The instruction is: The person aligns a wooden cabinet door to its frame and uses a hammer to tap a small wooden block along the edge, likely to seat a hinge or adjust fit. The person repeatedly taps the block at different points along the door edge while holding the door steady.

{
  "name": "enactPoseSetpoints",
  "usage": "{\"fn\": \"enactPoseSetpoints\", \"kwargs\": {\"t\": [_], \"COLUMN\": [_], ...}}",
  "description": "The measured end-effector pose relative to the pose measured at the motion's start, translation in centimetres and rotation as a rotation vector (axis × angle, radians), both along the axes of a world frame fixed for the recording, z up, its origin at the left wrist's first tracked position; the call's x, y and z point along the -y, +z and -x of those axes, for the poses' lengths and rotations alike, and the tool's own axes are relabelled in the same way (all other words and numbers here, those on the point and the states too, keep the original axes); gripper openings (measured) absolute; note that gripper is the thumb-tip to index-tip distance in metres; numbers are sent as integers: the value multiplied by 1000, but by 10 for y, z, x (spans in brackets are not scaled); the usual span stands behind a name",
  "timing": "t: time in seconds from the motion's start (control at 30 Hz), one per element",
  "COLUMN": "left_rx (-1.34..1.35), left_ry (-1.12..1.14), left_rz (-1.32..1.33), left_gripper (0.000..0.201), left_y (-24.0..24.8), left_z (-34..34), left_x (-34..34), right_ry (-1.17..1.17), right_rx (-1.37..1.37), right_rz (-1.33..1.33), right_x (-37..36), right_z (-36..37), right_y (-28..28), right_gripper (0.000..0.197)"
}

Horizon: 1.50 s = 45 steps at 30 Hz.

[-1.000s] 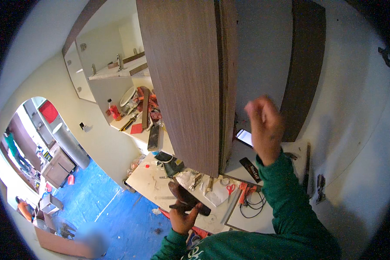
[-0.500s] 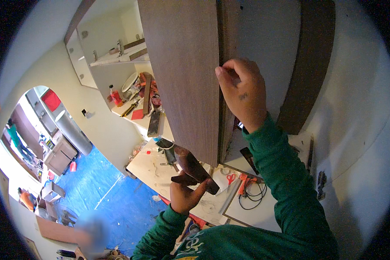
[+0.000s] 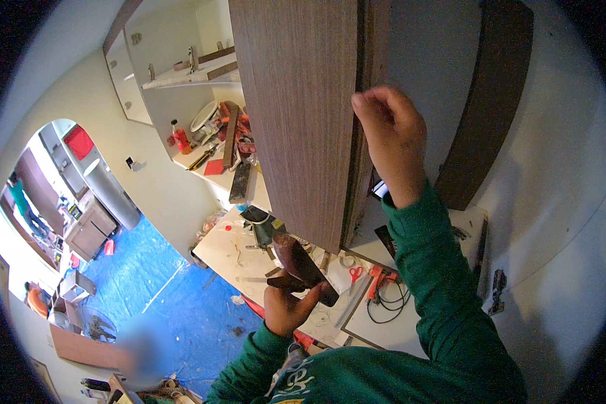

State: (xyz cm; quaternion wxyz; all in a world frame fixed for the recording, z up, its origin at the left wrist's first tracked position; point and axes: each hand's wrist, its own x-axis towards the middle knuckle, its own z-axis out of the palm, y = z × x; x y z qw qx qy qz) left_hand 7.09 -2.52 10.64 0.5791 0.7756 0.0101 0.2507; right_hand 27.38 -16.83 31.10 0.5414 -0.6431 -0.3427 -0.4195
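Observation:
My left hand [image 3: 288, 311] grips a dark brown, block-like tool [image 3: 303, 269] with a rounded upper end; its kind is unclear. It is held low, below the bottom end of a tall wood-grain cabinet panel [image 3: 293, 121]. Up at that panel's right edge is my right hand [image 3: 394, 138], fingers curled and thumb pressed to the fingertips. Whether anything thin is pinched there cannot be made out. The fingertips are at or very near the dark edge strip [image 3: 361, 135].
Below, a worktop [image 3: 215, 259] carries red scissors [image 3: 355, 274], an orange corded tool [image 3: 382, 279] and scraps. A curved dark strip [image 3: 488, 101] stands by the right wall. Shelves at left hold a red bottle [image 3: 180, 137]. Blue sheeting [image 3: 202, 316] covers the floor; people are farther off.
The view has shifted slightly, so the panel appears farther right. My right hand is a little higher along the panel's edge. My left hand keeps its hold on the brown tool.

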Motion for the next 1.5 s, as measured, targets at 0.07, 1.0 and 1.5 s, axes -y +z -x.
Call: {"fn": "enactPoseSetpoints", "kwargs": {"t": [0.07,1.0,1.5], "left_rx": [-53,317,349], "left_ry": [36,208,338], "left_rz": [-50,-688,-748], "left_gripper": [38,54,52], "left_y": [21,331,326], "left_z": [-9,-108,-119], "left_x": [-4,22,21], "right_ry": [21,220,4], "right_rx": [-100,-343,-45], "right_rz": [34,204,213], "right_x": [18,55,24], "right_z": [14,40,26], "right_y": [-22,-60,16], "right_gripper": [27,32,40]}}
